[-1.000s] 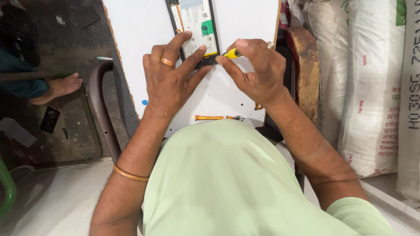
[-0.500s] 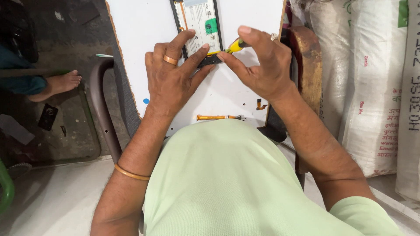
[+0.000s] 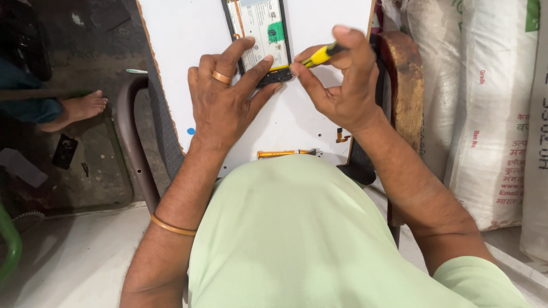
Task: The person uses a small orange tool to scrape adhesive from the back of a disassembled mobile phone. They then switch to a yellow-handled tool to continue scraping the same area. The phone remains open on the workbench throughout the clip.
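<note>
An opened phone [image 3: 260, 34] with its back off lies on a white board [image 3: 182, 45], its battery and a green patch showing. My left hand [image 3: 225, 100], with a ring on one finger, presses its fingertips on the phone's lower end. My right hand [image 3: 342, 80] grips a yellow-handled screwdriver [image 3: 319, 55], whose tip points at the phone's bottom right corner.
An orange screwdriver [image 3: 285, 153] lies on the board near my body, with a small orange flex part [image 3: 341, 137] beside it. White sacks [image 3: 479, 102] stand at the right. Another person's bare foot [image 3: 83, 107] rests on the floor at the left, near a dark chair arm [image 3: 132, 154].
My right hand has lifted and tilted upward, drawing the yellow screwdriver's handle to the right. My left hand stays on the phone's lower end.
</note>
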